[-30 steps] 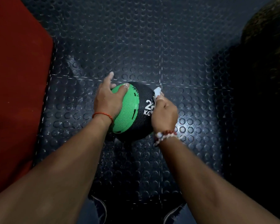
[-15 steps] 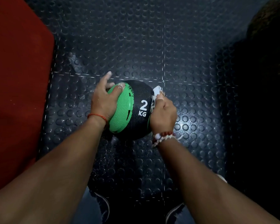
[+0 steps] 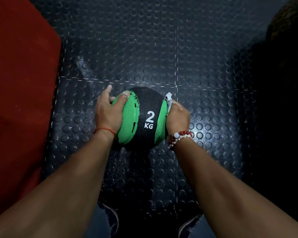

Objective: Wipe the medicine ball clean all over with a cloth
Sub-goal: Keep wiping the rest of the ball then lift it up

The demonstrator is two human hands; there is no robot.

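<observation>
A green and black medicine ball (image 3: 143, 107) marked "2 KG" rests on the studded dark floor in the middle of the head view. My left hand (image 3: 108, 114) grips its green left side, thumb on top. My right hand (image 3: 177, 117) presses a white cloth (image 3: 169, 98) against the ball's right side. Only a small corner of the cloth shows above my fingers. The black band with the white lettering faces up.
A red mat (image 3: 21, 100) lies along the left. A dark bulky shape (image 3: 286, 48) fills the right edge. Studded rubber floor tiles (image 3: 144, 48) stretch beyond the ball. My two shoes (image 3: 110, 220) show at the bottom.
The ball has rolled to the left under my hands, so the "2 KG" band now faces up fully and green shows on the right. My right hand with the cloth stayed on the right side.
</observation>
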